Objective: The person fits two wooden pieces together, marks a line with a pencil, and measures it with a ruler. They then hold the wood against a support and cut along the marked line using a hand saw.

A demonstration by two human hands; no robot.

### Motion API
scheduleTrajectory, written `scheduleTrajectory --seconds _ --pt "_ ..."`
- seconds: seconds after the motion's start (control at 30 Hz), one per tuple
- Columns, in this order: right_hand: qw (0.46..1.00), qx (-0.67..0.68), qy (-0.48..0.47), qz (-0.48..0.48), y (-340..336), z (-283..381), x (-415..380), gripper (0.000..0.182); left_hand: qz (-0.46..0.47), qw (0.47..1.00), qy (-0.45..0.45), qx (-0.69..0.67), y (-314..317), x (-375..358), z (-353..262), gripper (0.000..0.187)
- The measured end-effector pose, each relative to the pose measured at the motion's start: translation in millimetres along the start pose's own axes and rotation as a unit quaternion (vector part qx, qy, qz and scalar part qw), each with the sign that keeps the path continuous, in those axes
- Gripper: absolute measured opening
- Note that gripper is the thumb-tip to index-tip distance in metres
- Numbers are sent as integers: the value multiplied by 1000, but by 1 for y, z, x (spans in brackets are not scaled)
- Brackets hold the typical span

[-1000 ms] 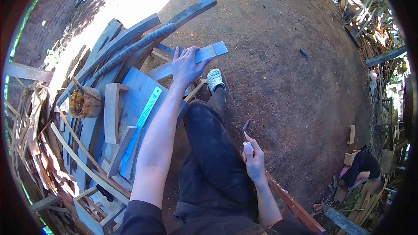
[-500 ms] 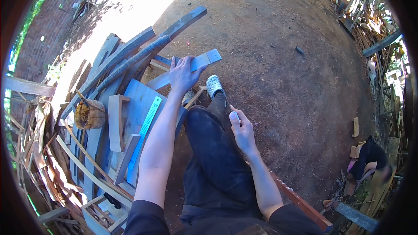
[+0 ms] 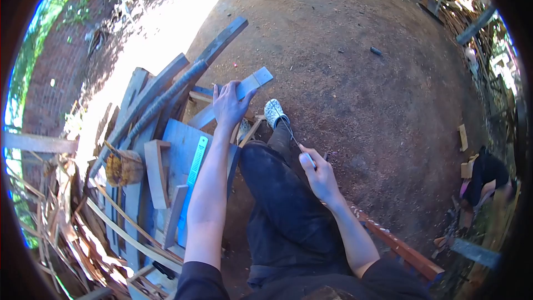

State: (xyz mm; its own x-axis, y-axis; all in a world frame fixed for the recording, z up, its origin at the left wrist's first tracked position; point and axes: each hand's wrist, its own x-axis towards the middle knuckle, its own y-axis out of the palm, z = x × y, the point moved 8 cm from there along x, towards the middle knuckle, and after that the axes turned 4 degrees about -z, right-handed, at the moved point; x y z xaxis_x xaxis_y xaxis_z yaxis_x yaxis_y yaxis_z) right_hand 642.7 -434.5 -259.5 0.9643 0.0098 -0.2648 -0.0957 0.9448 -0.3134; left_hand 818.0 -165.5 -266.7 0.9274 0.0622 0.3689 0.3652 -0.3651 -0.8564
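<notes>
My left hand (image 3: 230,105) grips a flat wooden board (image 3: 250,84), thumb on the near side and fingers over the far side. A line crosses the board near its outer end, which juts past my hand over the ground. My right hand (image 3: 321,176) is closed around the handle of a thin-bladed tool (image 3: 292,131), held beside my right knee. Its narrow blade points up toward my pale clog (image 3: 273,112), apart from the board; what kind of tool it is I cannot tell.
At left, a workbench (image 3: 176,133) carries a turquoise ruler (image 3: 195,164), wood pieces (image 3: 157,172) and a stained pot (image 3: 125,168). Long beams (image 3: 166,95) lie behind it. Scrap wood is heaped at far left. A reddish plank (image 3: 397,247) lies at lower right, near a crouching person (image 3: 488,175).
The whole view has shifted a little. My right hand has turned slightly, showing more of the tool's blade. My left hand keeps its hold on the board.
</notes>
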Motion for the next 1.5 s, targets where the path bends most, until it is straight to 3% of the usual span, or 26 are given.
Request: scheduleTrajectory --seconds 0.03,0.2,0.47,0.57,0.77,0.9,1.1,1.5 --pt "999 -26 -34 -12 7 6 13 53 -4 1000 2 -2 0 0 1 62" --pt "999 -26 -22 -24 27 2 41 54 25 999 -23 10 -1 1 1 64" --pt "1000 -11 1 5 -2 -15 -17 51 19 999 -34 10 -1 1 1 65" --pt "999 22 41 18 -18 -37 -55 49 20 999 -34 10 -1 0 1 65" --pt "979 204 -19 -3 -46 -51 -88 51 7 999 -41 1 -3 2 3 66" --pt "984 176 -37 -12 -57 -25 -54 46 6 999 -43 5 -5 1 1 65" --pt "988 151 14 21 -26 -14 -3 45 -17 1000 -23 3 -4 0 2 67" --pt "989 137 30 45 -11 -19 1 41 25 999 -43 -17 -4 2 2 70"
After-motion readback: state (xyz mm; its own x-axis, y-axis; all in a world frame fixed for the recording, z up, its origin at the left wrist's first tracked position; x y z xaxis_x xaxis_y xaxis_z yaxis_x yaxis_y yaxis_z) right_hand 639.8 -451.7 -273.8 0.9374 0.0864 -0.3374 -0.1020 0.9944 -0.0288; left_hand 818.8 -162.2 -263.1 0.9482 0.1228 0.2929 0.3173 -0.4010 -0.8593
